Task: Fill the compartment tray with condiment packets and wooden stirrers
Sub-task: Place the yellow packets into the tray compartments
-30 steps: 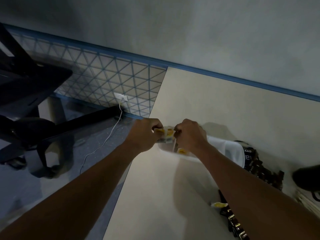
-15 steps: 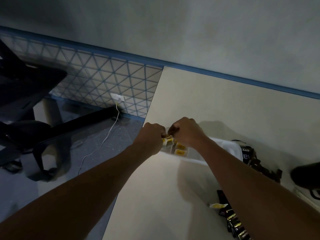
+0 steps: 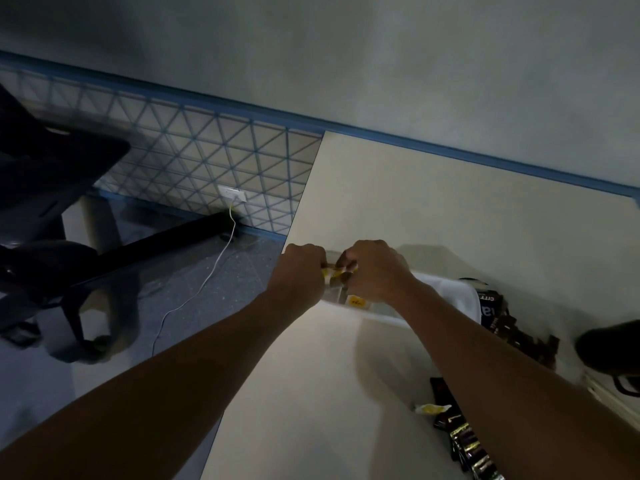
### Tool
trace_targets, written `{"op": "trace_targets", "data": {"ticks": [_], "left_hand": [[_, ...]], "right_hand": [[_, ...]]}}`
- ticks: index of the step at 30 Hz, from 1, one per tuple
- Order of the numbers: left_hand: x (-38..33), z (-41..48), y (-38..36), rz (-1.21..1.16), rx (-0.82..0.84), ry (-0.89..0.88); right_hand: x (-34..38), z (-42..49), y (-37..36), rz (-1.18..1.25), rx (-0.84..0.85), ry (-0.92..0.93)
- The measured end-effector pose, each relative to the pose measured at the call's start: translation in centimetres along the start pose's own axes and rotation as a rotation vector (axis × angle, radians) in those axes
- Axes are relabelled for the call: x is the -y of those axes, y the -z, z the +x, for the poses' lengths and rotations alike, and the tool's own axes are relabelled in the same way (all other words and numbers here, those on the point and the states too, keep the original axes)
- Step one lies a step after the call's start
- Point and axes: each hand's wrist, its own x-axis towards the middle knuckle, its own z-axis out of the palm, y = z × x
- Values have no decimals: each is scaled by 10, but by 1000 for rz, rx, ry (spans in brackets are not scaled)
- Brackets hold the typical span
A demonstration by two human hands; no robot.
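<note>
Fingers curled, the left hand [image 3: 299, 271] and right hand [image 3: 374, 271] pinch yellow condiment packets [image 3: 331, 274] between them over the white compartment tray [image 3: 446, 289] near the left edge of the desk [image 3: 415, 202], probably squaring them to fit a compartment.

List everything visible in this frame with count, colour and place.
table: one, cream, right half
compartment tray: one, white, far on table
held packets: count unclear, yellow, over tray's left end
tray packet: one, yellow, in a compartment
loose packet: one, yellow, table, beside right forearm
dark sachets: many, black-gold, table's right side
black object: one, right edge, unidentifiable
chair: one, black, floor left
cable: one, white, socket to floor
left grip: bare hand, pinches held packets
right grip: bare hand, pinches held packets
</note>
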Motion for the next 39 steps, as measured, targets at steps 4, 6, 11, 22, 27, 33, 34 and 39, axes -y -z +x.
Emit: {"op": "trace_targets", "data": {"ticks": [4,6,11,22,27,33,34,39], "left_hand": [[6,-6,10,-94,-38,33],[10,-10,17,-138,-65,33],[20,-16,28,-232,-72,69],[9,-11,7,-263,-43,-43],[9,-10,-2,-258,-77,-8],[14,-12,-10,-180,2,-28],[14,-12,-11,-177,2,-29],[14,-11,-17,-139,-10,-16]], "right_hand": [[2,2,-15,44,-79,-42],[2,2,-20,72,-89,-68],[5,2,-29,63,-39,-67],[5,-11,-23,7,-157,-58],[-4,-11,-20,58,-171,-39],[-20,-18,-14,153,-255,-30],[-23,-22,-12,165,-266,-29],[-47,-45,-8,215,-304,-46]]}}
